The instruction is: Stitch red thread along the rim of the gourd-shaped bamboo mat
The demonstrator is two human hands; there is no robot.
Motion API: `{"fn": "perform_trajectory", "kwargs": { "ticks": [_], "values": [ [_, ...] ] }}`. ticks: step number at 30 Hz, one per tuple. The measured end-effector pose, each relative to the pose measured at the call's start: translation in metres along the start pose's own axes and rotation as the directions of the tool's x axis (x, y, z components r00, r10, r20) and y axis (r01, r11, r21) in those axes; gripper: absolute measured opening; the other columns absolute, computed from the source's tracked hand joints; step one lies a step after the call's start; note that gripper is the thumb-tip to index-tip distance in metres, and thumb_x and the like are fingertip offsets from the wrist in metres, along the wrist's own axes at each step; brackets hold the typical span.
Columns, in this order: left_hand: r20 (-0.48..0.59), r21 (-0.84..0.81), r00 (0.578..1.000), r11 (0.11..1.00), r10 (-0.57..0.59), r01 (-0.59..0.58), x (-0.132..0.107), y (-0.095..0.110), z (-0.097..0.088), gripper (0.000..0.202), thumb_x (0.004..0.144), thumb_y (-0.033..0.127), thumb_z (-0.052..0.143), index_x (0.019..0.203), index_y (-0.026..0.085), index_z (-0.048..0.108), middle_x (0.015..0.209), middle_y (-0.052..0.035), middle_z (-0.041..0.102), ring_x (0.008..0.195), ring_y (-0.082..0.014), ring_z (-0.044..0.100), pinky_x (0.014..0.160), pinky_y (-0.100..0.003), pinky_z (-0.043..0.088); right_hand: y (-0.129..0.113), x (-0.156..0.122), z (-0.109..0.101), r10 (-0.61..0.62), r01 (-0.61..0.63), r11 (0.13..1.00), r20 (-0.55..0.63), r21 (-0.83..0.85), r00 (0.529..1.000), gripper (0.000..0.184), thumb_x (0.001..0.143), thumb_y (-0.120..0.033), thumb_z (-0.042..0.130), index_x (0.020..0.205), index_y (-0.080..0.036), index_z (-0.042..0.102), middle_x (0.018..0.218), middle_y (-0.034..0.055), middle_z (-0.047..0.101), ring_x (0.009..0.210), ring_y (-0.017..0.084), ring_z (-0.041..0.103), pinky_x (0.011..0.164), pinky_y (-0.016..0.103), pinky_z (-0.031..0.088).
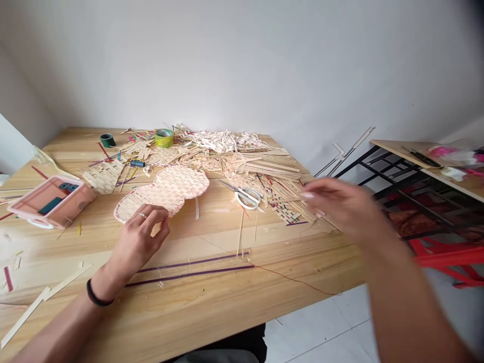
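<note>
A woven piece of pale flat strips point(145, 200), shaped in rounded lobes with red stitching along its edge, lies on the table. My left hand point(145, 229) pinches its near edge between thumb and fingers. Out to the right, my right hand point(336, 204) is raised above the table's right side, blurred, with thumb and fingertips together. Whatever those fingertips hold is too small or smeared to see. A thin reddish thread point(287, 276) trails across the table between the hands. White-handled scissors point(247, 198) lie partly opened to the right of the woven piece.
A pink plastic box point(81, 201) with dark spools stands at left. Loose strips point(260, 164) pile up at the back, near a yellow tape roll point(164, 138) and a green spool point(108, 140). Two purple strips point(196, 274) lie in front. A black-framed shelf point(397, 186) stands right.
</note>
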State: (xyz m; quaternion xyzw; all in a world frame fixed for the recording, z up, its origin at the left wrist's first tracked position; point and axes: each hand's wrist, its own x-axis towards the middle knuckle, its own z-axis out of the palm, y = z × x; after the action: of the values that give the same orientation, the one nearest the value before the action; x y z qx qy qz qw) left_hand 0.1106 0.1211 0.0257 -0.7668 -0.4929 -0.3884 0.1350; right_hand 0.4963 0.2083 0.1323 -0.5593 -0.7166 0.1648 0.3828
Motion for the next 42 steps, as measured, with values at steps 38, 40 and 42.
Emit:
{"fn": "perform_trajectory", "kwargs": {
  "ticks": [38,40,42],
  "values": [
    [0.034,-0.111,0.997,0.992,0.068,-0.064,0.007,0.022,-0.011,0.025,0.090,0.003,0.079,0.111,0.013,0.069,0.106,-0.0100,0.079,0.101,-0.0183,0.077,0.090,-0.027,0.060,-0.059,-0.034,0.176,-0.458,0.025,0.613,0.329,0.789,0.826,0.006,0.105,-0.023,0.060,0.103,-0.018,0.062,0.106,0.0077,0.074,0.099,0.016,0.074,0.093,0.031,0.062],
    [0.035,-0.116,0.997,0.991,0.072,-0.068,0.007,0.022,-0.012,0.025,0.090,0.001,0.076,0.111,0.013,0.069,0.107,-0.0097,0.079,0.100,-0.0183,0.077,0.090,-0.027,0.060,-0.059,-0.034,0.176,-0.456,0.018,0.607,0.330,0.794,0.826,0.006,0.106,-0.023,0.060,0.102,-0.019,0.062,0.106,0.0069,0.073,0.099,0.016,0.074,0.093,0.031,0.062],
    [0.035,-0.112,0.996,0.991,0.077,-0.073,0.008,0.022,-0.012,0.026,0.090,0.000,0.075,0.111,0.014,0.069,0.107,-0.0096,0.080,0.100,-0.0182,0.077,0.090,-0.027,0.060,-0.060,-0.035,0.176,-0.460,0.025,0.605,0.324,0.796,0.827,0.007,0.106,-0.023,0.060,0.102,-0.018,0.063,0.104,0.0066,0.073,0.098,0.015,0.073,0.094,0.031,0.062]
  ]
}}
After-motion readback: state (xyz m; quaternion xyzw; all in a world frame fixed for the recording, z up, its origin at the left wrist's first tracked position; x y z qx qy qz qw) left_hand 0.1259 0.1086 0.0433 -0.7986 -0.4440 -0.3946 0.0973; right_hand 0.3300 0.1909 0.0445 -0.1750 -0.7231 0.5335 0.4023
